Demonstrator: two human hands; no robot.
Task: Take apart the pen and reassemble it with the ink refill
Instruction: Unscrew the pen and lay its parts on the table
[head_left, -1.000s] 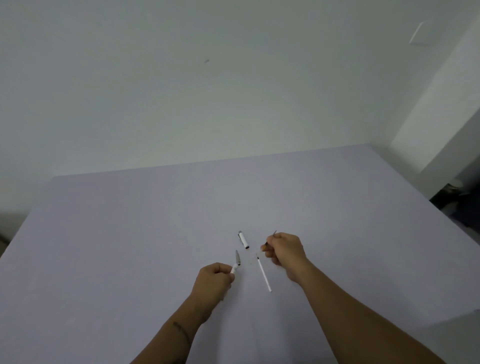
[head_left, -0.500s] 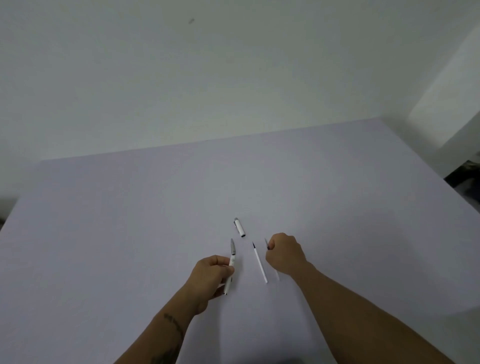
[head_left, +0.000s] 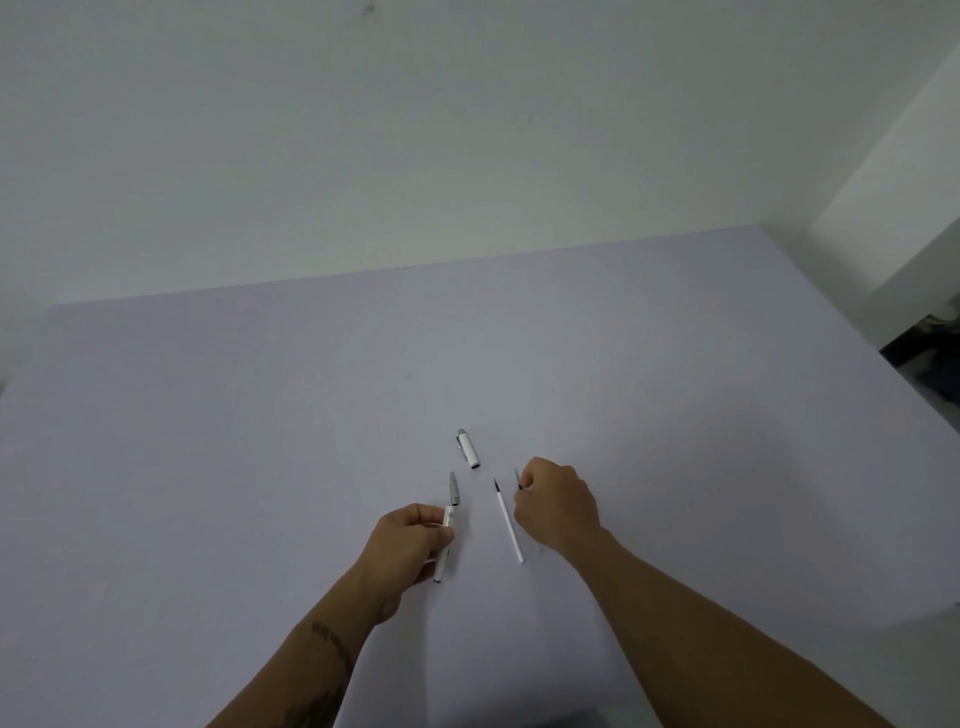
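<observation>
My left hand (head_left: 408, 545) grips a white pen barrel (head_left: 448, 525) with a silver tip section pointing away from me. A white pen cap (head_left: 468, 449) lies on the table just beyond it. Between my hands a thin white ink refill (head_left: 509, 522) with a dark tip lies on the table, untouched. My right hand (head_left: 558, 501) is closed to the right of that refill and pinches a second thin rod (head_left: 517, 478), of which only the dark end shows above the fingers.
All of this sits on a pale lilac table (head_left: 260, 441) that runs to a white wall behind. The table's right edge (head_left: 919, 405) drops to a dark floor area with some clutter.
The pen barrel in my left hand now shows more of its length, held more upright. My right hand dropped lower beside the lying refill. The camera tilted slightly.
</observation>
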